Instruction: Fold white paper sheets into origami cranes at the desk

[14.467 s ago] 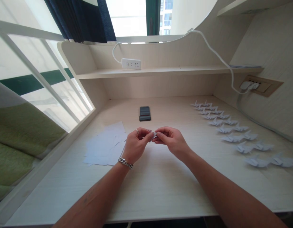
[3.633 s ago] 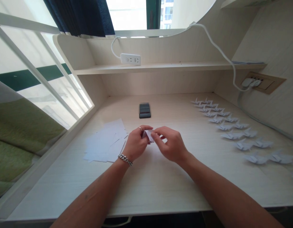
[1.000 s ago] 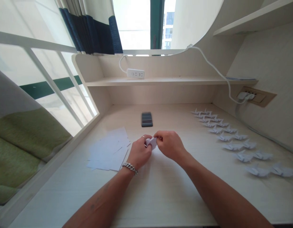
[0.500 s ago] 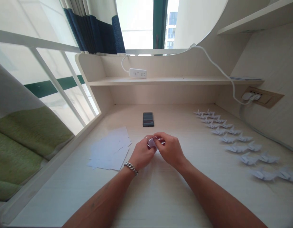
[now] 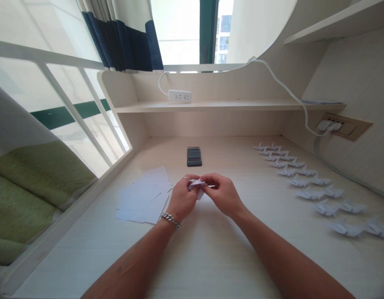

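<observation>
White paper everywhere on this pale wood desk (image 5: 210, 249). The person's 2 hands meet over the middle of it, a bit nearer than the centre. The left hand (image 5: 182, 199) and right hand (image 5: 221, 194) are both pinched on 1 small folded paper (image 5: 198, 186), held between the fingertips just above the desktop, w/ a pointed flap sticking out toward the far side. The left hand has 1 ring (image 5: 187, 179) on a finger and 1 chain bracelet (image 5: 169, 219) at the wrist; the right is bare. To the left, just beside the left hand, lies a loose pile of flat sheets (image 5: 142, 197). They overlap, so there are several at least, exact no. can't be told. Beyond the hands, 1 dark phone (image 5: 194, 156) lies flat, approx. centre. On the right, finished paper cranes (image 5: 305, 194) stand in 2 columns running from far to near. I count abt 9 pairs, so roughly 18, though the far ones bunch up and the nearest run to the frame edge. At the back, 1 shelf (image 5: 241, 104) carries 1 white power strip (image 5: 179, 96), its cable (image 5: 285, 85) looping right to 1 wall socket (image 5: 350, 126) w/ white plugs in it.
</observation>
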The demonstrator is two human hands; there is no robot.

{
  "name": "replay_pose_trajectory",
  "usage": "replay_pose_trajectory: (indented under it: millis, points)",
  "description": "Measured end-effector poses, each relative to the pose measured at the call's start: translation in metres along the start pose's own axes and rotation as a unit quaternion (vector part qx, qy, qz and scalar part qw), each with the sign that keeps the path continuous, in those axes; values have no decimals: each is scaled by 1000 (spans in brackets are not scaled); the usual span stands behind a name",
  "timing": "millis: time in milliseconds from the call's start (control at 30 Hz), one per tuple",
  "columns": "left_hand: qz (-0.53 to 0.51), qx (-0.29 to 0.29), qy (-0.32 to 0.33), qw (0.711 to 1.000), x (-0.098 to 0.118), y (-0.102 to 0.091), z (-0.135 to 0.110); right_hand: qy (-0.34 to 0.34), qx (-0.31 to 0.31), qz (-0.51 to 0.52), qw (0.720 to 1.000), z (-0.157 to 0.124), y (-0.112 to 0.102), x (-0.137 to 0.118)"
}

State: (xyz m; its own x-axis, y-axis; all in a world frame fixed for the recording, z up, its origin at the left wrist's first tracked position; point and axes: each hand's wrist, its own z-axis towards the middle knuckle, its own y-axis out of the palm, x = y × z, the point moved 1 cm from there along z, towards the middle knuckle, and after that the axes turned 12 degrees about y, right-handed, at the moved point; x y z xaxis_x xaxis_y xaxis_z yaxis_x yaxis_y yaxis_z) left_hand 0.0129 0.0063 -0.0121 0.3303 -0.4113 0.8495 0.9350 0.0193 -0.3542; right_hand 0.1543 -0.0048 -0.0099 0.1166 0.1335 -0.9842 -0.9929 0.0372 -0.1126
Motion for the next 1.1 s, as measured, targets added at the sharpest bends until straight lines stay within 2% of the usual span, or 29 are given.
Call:
replay_pose_trajectory:
  millis: [100, 200, 300, 667, 867, 1100]
  points:
    - [4, 11, 5, 1000, 2, -2, 1, 54, -36, 109, 992, 3, -2, 2]
    - [-19, 14, 6, 1000, 0, -3, 2, 122, -72, 227, 964, 6, -4, 2]
    - [-57, 12, -8, 998, -2, -1, 2, 166, -77, 273, 944, 7, -5, 0]
    - [-84, -23, 18, 996, 1, 0, 1, 160, -151, 252, 943, 6, -8, 5]
    - [-55, -31, 38, 997, 6, -3, 1, 163, -114, 227, 953, 6, -6, 6]
    - [-78, -42, 43, 995, 8, -3, 1, 101, -76, 140, 982, 8, -8, 9]
